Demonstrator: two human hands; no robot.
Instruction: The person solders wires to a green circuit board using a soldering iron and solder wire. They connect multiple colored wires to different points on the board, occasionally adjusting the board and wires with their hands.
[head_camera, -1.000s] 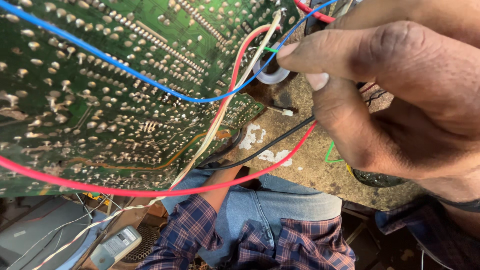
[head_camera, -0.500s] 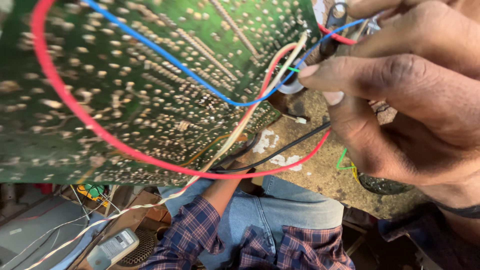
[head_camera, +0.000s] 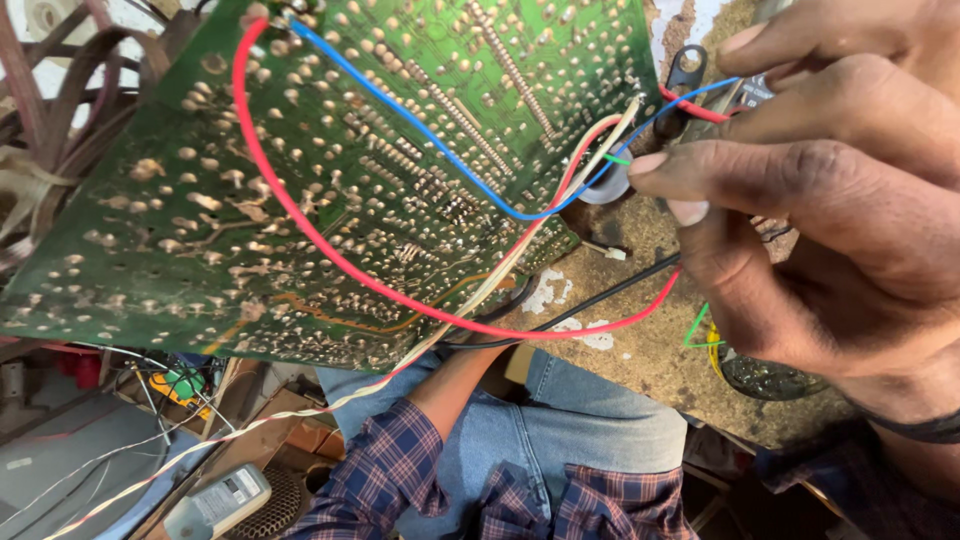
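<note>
A large green circuit board (head_camera: 330, 190) fills the view, solder side up and tilted. A red wire (head_camera: 300, 215), a blue wire (head_camera: 440, 140) and a white-and-red twisted pair (head_camera: 520, 250) run across it toward its right edge. My right hand (head_camera: 830, 220) is closed at that right edge, thumb and fingers pinched where the wires meet beside a small metal part (head_camera: 752, 92). My left forearm in a plaid sleeve (head_camera: 395, 455) reaches up under the board, which hides my left hand. A black wire (head_camera: 600, 300) trails below the board.
A dusty brown work surface (head_camera: 640, 360) lies under the board, with a round dark dish (head_camera: 770, 378) at its right. A grey remote-like device (head_camera: 215, 500) sits at the bottom left. Old cables (head_camera: 50, 120) crowd the upper left. My jeans (head_camera: 590, 430) are below.
The board has swung so that more of its left part and the whole red wire loop show. My right hand stays pinched at the board's right edge.
</note>
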